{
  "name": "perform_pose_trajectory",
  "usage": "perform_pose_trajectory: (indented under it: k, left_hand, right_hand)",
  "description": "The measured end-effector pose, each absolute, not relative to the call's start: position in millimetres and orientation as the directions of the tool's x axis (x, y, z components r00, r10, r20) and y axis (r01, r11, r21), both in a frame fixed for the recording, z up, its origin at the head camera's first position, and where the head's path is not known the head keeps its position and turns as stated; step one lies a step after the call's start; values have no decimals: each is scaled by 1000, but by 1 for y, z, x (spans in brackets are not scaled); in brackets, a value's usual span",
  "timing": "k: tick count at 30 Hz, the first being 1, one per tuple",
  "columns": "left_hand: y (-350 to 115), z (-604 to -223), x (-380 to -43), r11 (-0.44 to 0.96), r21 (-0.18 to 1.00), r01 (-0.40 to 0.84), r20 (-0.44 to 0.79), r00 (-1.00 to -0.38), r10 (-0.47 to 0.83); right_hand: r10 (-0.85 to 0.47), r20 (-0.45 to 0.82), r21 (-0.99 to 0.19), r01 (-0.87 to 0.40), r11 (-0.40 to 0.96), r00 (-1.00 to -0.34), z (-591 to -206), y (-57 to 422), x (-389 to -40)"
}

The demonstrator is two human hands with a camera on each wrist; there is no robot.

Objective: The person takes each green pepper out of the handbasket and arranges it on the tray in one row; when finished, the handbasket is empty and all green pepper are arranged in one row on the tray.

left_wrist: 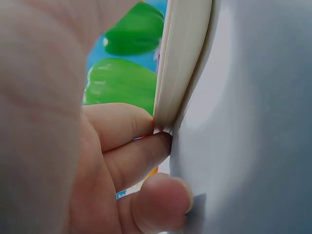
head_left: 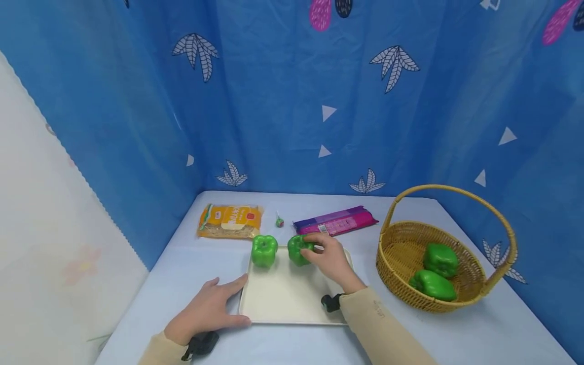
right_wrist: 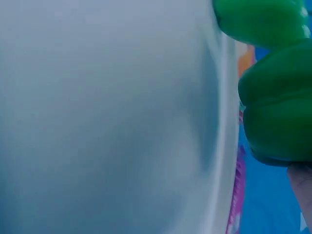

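Observation:
A cream rectangular tray (head_left: 287,299) lies on the white table. Its left edge is touched by my left hand (head_left: 212,309), whose thumb and fingers are spread; the left wrist view shows fingertips against the tray rim (left_wrist: 183,58). Over the tray's back part, my right hand (head_left: 330,258) grips a green bell pepper (head_left: 297,252) with thumb and fingers. In the right wrist view this pepper (right_wrist: 280,112) appears raised off the tray surface, with just one fingertip visible below it. A second green bell pepper (head_left: 264,251) stands at the tray's back left corner.
To the right stands a wicker basket (head_left: 394,274) with a tall handle, holding two green peppers (head_left: 440,259). Behind the tray lie an orange food packet (head_left: 231,221), a small wrapped lollipop (head_left: 280,221) and a purple-pink packet (head_left: 337,221). Blue curtain (head_left: 292,101) hangs behind the table.

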State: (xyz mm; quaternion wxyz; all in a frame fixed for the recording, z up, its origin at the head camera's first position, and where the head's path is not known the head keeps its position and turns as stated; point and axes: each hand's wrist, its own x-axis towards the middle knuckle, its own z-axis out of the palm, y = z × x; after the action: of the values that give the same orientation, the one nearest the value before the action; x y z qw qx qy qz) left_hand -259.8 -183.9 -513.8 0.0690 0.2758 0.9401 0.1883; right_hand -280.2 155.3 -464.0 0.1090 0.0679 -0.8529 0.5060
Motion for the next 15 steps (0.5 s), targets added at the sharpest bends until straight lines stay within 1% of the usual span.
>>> perform_pose_trajectory:
  k: [4,8,15]
  left_hand:
    - [-184,-513,-256,777,400,485,-33,-840,542]
    - [-183,-511,-255,773,411,483,-34,-839,543]
    - [-183,-508,-257,785,404,470,-43,-847,529]
  right_hand:
    - [-40,253,-863,-244,443,-967,-476,140,-286]
    - [-38,245,-869,-237,434,-969,-482,136,-289]
    - [-14,190,-897,-180,405,-982,-485,135,-292]
